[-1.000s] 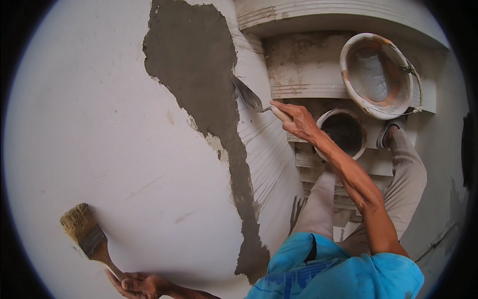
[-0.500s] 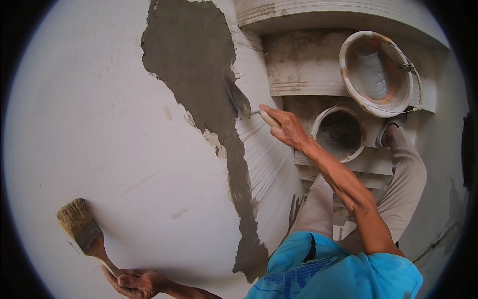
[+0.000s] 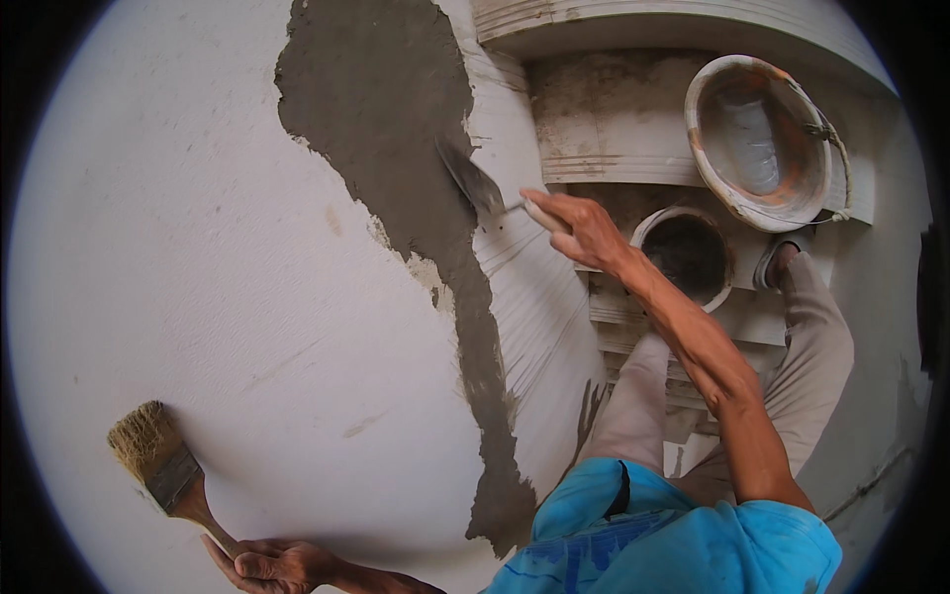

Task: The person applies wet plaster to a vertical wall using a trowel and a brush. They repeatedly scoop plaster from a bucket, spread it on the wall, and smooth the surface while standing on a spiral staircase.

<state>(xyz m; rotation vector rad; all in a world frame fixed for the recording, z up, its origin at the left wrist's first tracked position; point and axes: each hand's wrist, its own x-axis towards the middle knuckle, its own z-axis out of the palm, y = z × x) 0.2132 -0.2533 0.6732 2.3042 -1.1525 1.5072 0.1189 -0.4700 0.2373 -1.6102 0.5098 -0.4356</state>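
My right hand [image 3: 586, 230] is closed round the pale handle of a pointed trowel [image 3: 471, 181]. The blade lies against the right edge of a grey mortar patch [image 3: 396, 109], which runs down the white wall [image 3: 228, 277] and narrows toward the bottom. At the lower left, my left hand [image 3: 272, 566] grips the wooden handle of a wide paintbrush [image 3: 166, 465]. Its bristles are worn, pale and point up and left, close to the wall. Part of the brush handle is hidden by the fingers.
Stair steps [image 3: 614, 139] rise on the right. A bucket [image 3: 757, 139] with a rope-tied handle holds a clear plastic bottle [image 3: 760, 144] and murky liquid. Below it stands a second, dark-inside bucket [image 3: 683, 259], near my legs and shoe [image 3: 777, 259].
The trowel blade has slid slightly up and left over the mortar. My left hand and the brush have barely shifted. The view has moved a little.
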